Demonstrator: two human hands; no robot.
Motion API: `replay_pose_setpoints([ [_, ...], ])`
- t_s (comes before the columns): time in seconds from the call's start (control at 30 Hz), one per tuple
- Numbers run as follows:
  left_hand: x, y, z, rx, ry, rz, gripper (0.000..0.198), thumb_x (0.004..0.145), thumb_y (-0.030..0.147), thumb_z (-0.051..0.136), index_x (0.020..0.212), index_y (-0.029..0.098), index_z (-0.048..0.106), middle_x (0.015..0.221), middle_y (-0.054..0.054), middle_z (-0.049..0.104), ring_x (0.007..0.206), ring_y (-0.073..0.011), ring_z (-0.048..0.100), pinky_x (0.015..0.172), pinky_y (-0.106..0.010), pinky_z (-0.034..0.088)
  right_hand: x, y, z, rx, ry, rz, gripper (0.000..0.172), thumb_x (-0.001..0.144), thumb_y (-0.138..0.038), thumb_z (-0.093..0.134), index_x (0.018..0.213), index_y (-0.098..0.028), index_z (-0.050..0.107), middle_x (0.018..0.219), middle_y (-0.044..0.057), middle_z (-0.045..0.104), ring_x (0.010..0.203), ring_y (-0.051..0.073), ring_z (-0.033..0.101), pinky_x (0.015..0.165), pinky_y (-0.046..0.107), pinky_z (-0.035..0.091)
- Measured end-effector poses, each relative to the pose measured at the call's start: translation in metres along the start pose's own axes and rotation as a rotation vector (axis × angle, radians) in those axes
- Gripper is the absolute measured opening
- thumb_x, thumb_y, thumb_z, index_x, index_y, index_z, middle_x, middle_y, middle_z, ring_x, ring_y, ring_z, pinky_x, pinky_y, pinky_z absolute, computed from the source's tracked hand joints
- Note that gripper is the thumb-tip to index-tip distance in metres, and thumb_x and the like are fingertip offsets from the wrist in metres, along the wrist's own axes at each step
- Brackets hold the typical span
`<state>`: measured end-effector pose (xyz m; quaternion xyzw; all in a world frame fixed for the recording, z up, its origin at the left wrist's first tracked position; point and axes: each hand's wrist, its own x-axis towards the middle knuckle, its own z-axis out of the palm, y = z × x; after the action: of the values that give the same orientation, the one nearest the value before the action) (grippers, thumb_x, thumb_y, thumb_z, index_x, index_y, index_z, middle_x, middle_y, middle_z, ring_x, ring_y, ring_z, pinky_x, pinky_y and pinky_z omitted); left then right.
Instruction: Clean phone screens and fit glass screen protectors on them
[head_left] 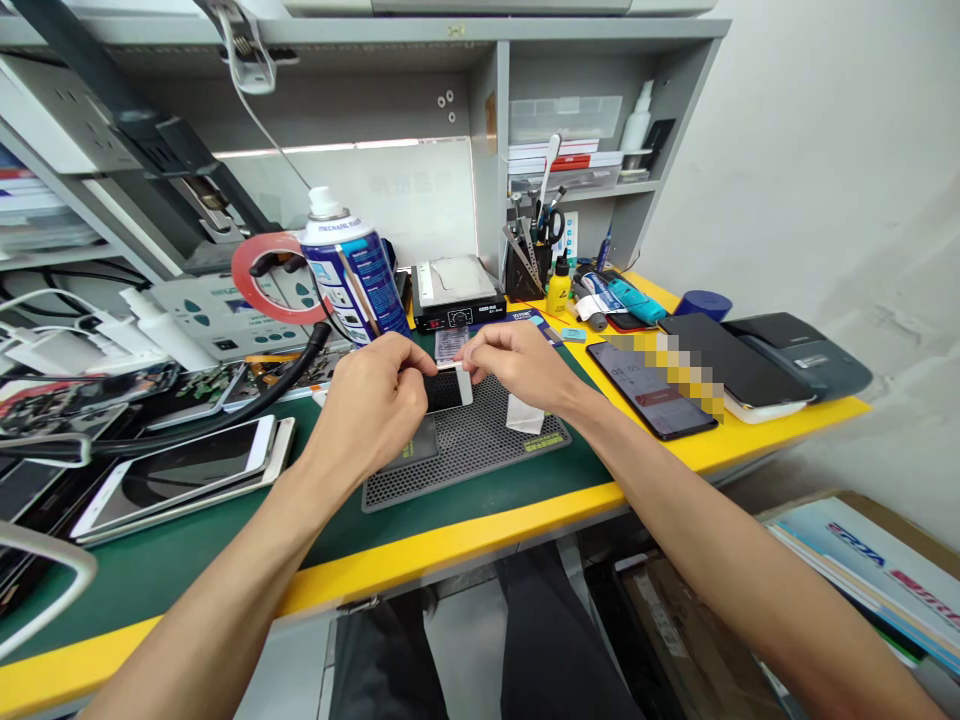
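Note:
A white-edged smartphone (448, 390) with a dark face is between my hands, over a grey perforated mat (487, 430). My left hand (386, 395) is closed, its curled fingers at the phone's left part, which they cover. At the phone's upper right corner my right hand (517, 362) is pinched. Whatever lies between its fingertips is too small to make out. Right of the phone, a folded white wipe (524, 415) rests on the mat. A dark flat piece (415, 445) shows under my left hand, partly hidden.
Behind my left hand stands a blue spray can (356, 275), with a red tape roll (259, 280) beside it. White-framed phones (180, 465) are stacked at left, near a black hose (255, 410). To the right lie a lit phone (652, 390) and a yellow bottle (559, 287).

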<state>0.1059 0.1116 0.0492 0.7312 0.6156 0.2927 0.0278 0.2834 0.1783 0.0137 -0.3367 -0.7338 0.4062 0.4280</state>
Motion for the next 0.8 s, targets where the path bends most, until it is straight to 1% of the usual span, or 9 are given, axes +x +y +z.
replay_pose_setpoints([
  [0.27, 0.0004, -0.0004, 0.0009, 0.000, 0.011, 0.015, 0.027, 0.075, 0.015, 0.041, 0.080, 0.020, 0.067, 0.072, -0.002, 0.069, 0.068, -0.0198, 0.062, 0.067, -0.029, 0.047, 0.0004, -0.0004, -0.0003, -0.009, 0.005, -0.005, 0.019, 0.078, -0.021, 0.054, 0.066, -0.015, 0.067, 0.074, 0.005, 0.071, 0.063, 0.015, 0.063, 0.059, 0.026, 0.046],
  [0.53, 0.0006, -0.0034, 0.0016, -0.016, 0.019, 0.030, 0.026, 0.075, 0.013, 0.041, 0.079, 0.020, 0.066, 0.079, -0.002, 0.071, 0.069, -0.0188, 0.061, 0.064, -0.028, 0.044, 0.0009, 0.0001, -0.0003, -0.013, 0.003, 0.001, 0.019, 0.078, -0.022, 0.054, 0.066, -0.015, 0.067, 0.075, 0.004, 0.071, 0.063, 0.014, 0.063, 0.059, 0.026, 0.046],
  [0.8, 0.0008, -0.0004, 0.0012, -0.007, 0.007, 0.008, 0.026, 0.075, 0.014, 0.041, 0.080, 0.020, 0.066, 0.077, -0.001, 0.070, 0.062, -0.0171, 0.057, 0.060, -0.028, 0.041, 0.0010, 0.0005, 0.0001, -0.008, 0.000, 0.000, 0.019, 0.078, -0.022, 0.055, 0.065, -0.015, 0.067, 0.074, 0.004, 0.070, 0.064, 0.014, 0.063, 0.059, 0.026, 0.046],
])
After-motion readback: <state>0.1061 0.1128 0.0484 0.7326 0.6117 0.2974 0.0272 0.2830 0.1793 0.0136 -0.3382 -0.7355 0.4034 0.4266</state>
